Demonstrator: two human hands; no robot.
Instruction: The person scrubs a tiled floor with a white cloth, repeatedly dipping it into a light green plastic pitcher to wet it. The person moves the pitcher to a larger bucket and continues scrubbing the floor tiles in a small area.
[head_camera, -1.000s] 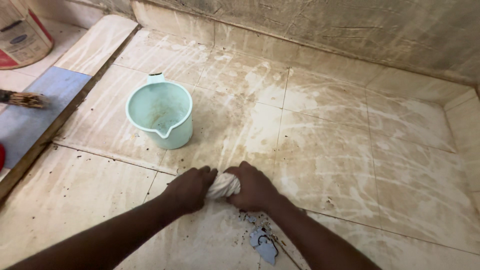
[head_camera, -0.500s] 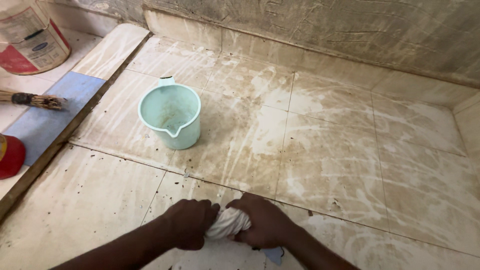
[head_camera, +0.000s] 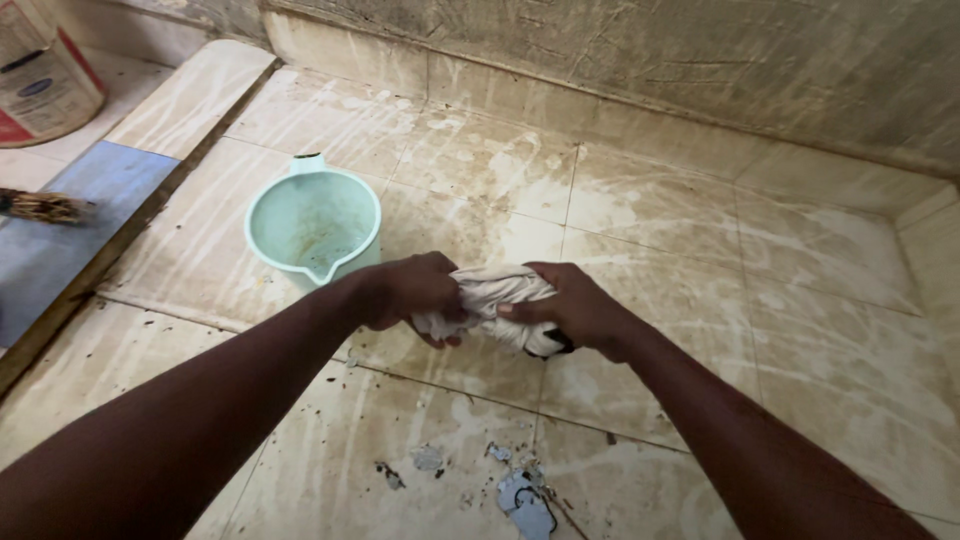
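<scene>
Left hand: I see my left hand (head_camera: 405, 290) closed in a fist around one end of the white rag (head_camera: 490, 300), knuckles up, held in the air above the floor.
Right hand: my right hand (head_camera: 570, 310) is clenched on the other end, thumb pressed over the cloth; the two fists sit close, with a short bunch of twisted fabric between them.
Rag: it hangs clear of the tiles, just beside the pale green jug (head_camera: 315, 225) and not over its mouth.
Jug: upright on the stained tiled floor (head_camera: 700, 280), spout toward me, a little dirty residue at the bottom.
Wringing well: I judge the twist works best with the fists turned opposite ways and kept near each other, so the cloth stays tight and does not slip.
Drips: I would hold the bundle low to limit splashes.
Floor nearby: grey scraps of debris (head_camera: 525, 500) lie below my arms; a broom tip (head_camera: 40, 207) rests far left.
</scene>
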